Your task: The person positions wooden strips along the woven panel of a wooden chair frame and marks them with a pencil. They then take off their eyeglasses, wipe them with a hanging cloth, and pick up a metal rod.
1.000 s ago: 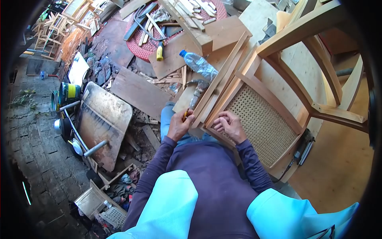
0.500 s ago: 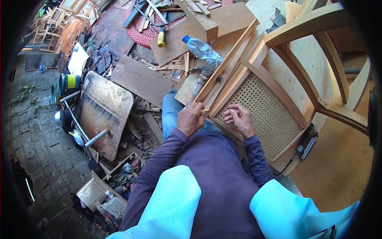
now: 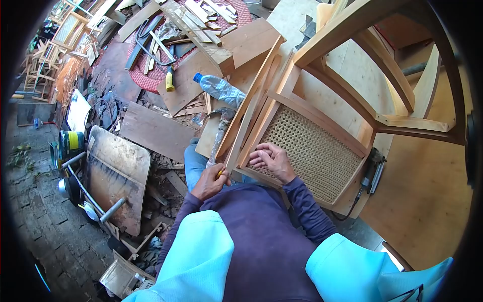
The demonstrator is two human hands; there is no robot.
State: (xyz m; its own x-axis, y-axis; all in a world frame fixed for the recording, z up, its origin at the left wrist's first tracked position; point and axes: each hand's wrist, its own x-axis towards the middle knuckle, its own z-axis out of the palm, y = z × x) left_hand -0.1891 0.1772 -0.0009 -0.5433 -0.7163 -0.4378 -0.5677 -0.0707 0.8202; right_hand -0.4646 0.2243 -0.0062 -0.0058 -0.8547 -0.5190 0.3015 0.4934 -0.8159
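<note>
My left hand (image 3: 209,182) is closed around a short yellow pencil (image 3: 220,173), mostly hidden by the fingers. Just beyond it is the worn handle of a claw hammer (image 3: 221,130). Narrow wooden strips (image 3: 250,103) run along the side of a wooden chair frame (image 3: 363,141), their near ends close to the left hand. My right hand (image 3: 275,162) hovers over or rests on the front corner of the woven cane seat (image 3: 312,146); I cannot tell which. Its fingers are loosely bent and hold nothing visible.
A plastic bottle (image 3: 220,90) lies beyond the hammer. A hacksaw (image 3: 151,45), a yellow-handled tool (image 3: 170,80) and wood offcuts (image 3: 201,17) are farther back. A corded power tool (image 3: 371,168) lies right of the seat. A worn board (image 3: 118,176) leans at left.
The view has shifted, so the chair and bench things sit farther left and lower. The pencil's tip, which stuck out toward the strips, is now drawn into my left hand. My right fingers have straightened slightly.
</note>
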